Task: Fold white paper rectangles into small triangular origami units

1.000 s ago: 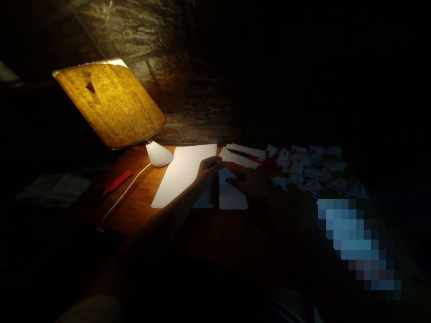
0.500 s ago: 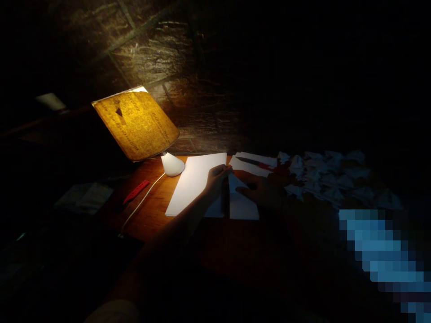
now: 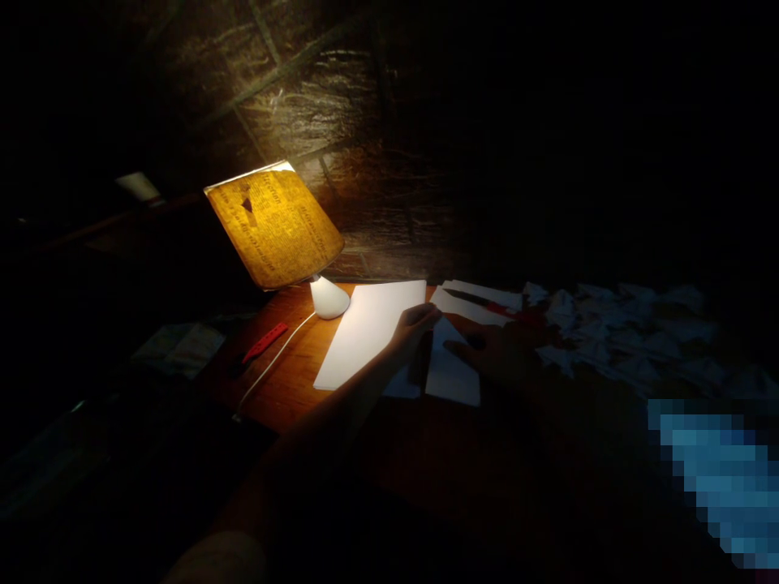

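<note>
In a dark room a small white paper sheet point(image 3: 451, 375) lies on the wooden table point(image 3: 286, 389) under lamp light. My left hand point(image 3: 414, 328) pinches the sheet's upper left corner, fingers closed on it. My right hand point(image 3: 496, 349) lies in shadow on the sheet's right side, fingers pressed flat on the paper. A larger white sheet point(image 3: 371, 328) lies just left of my left hand.
A tilted yellow lamp shade point(image 3: 273, 223) on a white base point(image 3: 329, 298) stands at the back left, its cord point(image 3: 268, 365) trailing forward. A red ruler point(image 3: 264, 342) lies left. Scissors point(image 3: 487, 304) rest on paper strips. Several folded white paper pieces point(image 3: 614, 324) lie right.
The view has shifted so everything sits further right and lower. The small sheet's upper corner now looks lifted and angled under my left hand. My right hand stays on it.
</note>
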`<state>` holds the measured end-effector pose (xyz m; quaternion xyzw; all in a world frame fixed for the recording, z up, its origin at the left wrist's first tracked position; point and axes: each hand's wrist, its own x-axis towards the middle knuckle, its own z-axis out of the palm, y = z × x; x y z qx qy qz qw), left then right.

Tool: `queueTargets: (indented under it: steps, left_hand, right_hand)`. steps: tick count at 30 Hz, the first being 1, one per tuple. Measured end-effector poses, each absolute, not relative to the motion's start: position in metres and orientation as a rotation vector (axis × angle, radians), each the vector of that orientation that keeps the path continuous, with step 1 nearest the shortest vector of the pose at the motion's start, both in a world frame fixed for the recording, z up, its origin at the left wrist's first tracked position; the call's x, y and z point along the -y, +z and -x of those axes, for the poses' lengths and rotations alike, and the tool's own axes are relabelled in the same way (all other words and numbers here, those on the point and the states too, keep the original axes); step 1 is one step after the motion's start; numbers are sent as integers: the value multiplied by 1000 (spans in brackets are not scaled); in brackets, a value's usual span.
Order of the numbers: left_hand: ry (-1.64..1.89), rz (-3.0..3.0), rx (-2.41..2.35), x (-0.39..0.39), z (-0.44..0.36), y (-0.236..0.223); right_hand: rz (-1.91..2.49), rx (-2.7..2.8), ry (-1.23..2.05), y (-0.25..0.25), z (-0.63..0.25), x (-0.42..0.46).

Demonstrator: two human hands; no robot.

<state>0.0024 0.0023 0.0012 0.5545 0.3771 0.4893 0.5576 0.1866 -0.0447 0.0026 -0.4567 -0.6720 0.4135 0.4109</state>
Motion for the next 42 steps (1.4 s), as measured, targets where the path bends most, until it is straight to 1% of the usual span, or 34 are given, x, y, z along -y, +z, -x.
queueTargets:
  steps: [5,12,17,26,36,42]
  left_hand:
    - [966,-1341,-865,2,-2,2]
    - [1053,-1199,-905,1,0,1]
    - [1065,-1206,-875,-1,-1,0]
    - [1016,-1256,-851,2,1,4]
    - [1049,-1327,-874,0,-2,0]
    - [1027,-1339,-884,1,1,3]
  right_hand:
    - [1170,1599,1071,4,-185,45]
    - [1247,1598,1022,7,-185,47]
    - [1288,1604,985,6,-185,46]
    - [1188,1483,1003,3,-182,43]
    - [1155,1581,950,5,-182,43]
    - [1154,1562,1018,7,-181,45]
